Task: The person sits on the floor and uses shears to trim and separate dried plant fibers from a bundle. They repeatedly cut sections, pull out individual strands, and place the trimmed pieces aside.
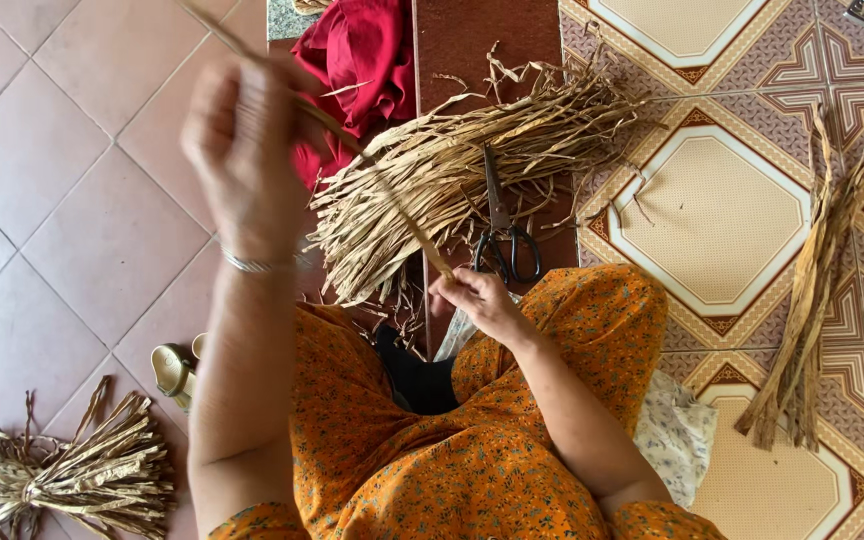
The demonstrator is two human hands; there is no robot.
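Head view, nearest first: the left hand (242, 150) is raised and motion-blurred, fingers curled around the upper part of a dried leaf strip (352, 145) whose top end runs out of frame; the right hand (480, 300) pinches its lower end above the orange-clad lap. Beyond lie a loose pile of dried strips (432, 190) partly covering black-handled scissors (504, 225), then a red cloth (362, 60) cut off by the top edge.

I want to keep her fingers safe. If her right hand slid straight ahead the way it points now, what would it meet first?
Probably the black-handled scissors, lying just beyond the right hand beside the pile of dried strips. Depth is unclear, so it might pass above them.
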